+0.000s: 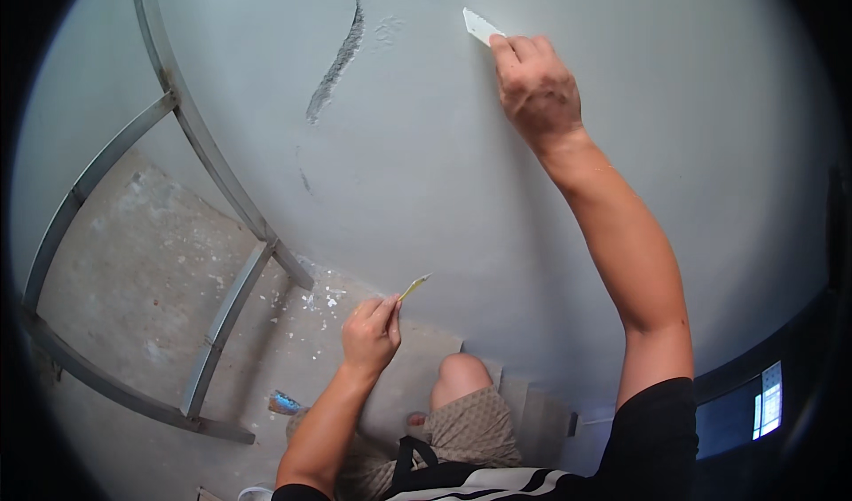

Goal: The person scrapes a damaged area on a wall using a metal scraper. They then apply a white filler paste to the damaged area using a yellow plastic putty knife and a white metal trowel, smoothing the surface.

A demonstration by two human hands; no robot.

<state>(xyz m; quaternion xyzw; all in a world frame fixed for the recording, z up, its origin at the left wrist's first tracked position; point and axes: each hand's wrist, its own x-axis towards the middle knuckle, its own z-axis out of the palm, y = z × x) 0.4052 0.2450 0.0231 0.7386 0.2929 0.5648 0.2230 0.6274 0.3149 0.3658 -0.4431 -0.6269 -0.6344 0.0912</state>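
My right hand is raised high on the grey wall, closed around a flat, pale scraper. The scraper's slanted blade lies at the wall surface, pointing up and left. Left of it, a long rough gouge runs down the wall, with a patch of scuffed surface beside it. Lower down, my left hand pinches a thin yellow scraper, seen nearly edge-on, with some whitish stuff at its tip. This one is held out in front of the wall's foot.
A metal frame like a ladder or scaffold stands at the left, one leg near the wall. White flecks litter the concrete floor. A blue shiny object lies near my leg. A bright window shows at lower right.
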